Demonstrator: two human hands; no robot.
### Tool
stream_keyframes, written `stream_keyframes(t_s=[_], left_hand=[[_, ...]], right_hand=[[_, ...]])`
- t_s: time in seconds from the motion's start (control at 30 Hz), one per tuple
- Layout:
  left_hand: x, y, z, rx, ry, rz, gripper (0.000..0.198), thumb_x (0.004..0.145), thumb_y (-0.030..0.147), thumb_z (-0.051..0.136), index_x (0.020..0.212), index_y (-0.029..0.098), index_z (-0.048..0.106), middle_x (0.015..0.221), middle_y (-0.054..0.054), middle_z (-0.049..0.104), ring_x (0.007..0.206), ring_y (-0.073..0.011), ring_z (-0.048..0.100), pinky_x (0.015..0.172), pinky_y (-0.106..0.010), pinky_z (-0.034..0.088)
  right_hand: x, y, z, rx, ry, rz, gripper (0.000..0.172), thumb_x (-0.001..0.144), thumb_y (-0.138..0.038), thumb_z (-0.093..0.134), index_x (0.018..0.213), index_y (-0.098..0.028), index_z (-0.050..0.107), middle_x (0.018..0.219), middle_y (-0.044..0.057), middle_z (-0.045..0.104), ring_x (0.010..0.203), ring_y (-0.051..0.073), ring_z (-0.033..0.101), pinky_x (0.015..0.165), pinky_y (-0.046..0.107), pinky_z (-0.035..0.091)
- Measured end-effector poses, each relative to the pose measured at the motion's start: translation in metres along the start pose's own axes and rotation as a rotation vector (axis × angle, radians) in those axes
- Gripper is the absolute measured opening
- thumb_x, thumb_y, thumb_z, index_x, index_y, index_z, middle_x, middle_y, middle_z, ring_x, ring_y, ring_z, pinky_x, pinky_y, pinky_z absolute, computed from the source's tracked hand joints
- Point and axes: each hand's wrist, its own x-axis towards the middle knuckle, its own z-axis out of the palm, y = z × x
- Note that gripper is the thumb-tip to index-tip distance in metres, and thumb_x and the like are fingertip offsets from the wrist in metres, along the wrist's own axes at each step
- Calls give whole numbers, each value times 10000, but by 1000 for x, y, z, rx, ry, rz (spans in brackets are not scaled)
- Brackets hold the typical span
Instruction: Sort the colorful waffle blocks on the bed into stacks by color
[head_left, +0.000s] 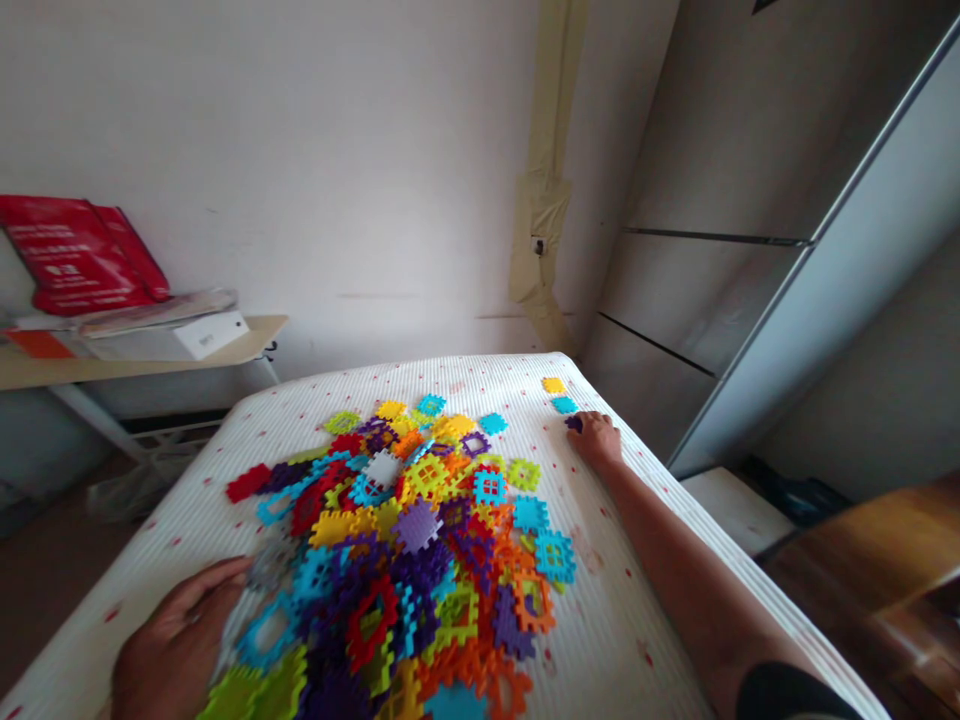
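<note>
Many bright plastic interlocking tiles with notched edges lie in a loose heap on the bed-like surface. Some tiles are solid, others have window-like cut-outs. At the far right, my right hand has its fingers closed on a purple tile, down at the surface. Just beyond it lie a blue tile and a yellow tile, roughly in a row. My left hand is at the near left edge of the heap, fingers curled, by a greyish see-through thing. What it grips is unclear.
A white ribbed cover with small red marks lies under the tiles. To the left, a table carries a red bag and a white box. A grey cabinet stands close at the right, with a wall behind.
</note>
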Motion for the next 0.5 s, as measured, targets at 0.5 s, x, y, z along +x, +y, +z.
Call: stream_keyframes(t_s=[0.5], left_hand=[[13,-26,9,-80,40,163,413,603,485,544,871,203,682,853,-33,705,813,-236,636,802,-334,481]], right_hand=[[-4,-2,2,-40,-7,-43,405,834,-344,440,1176,-177,579,1180,129,576,1101,285,450,841,406,368]])
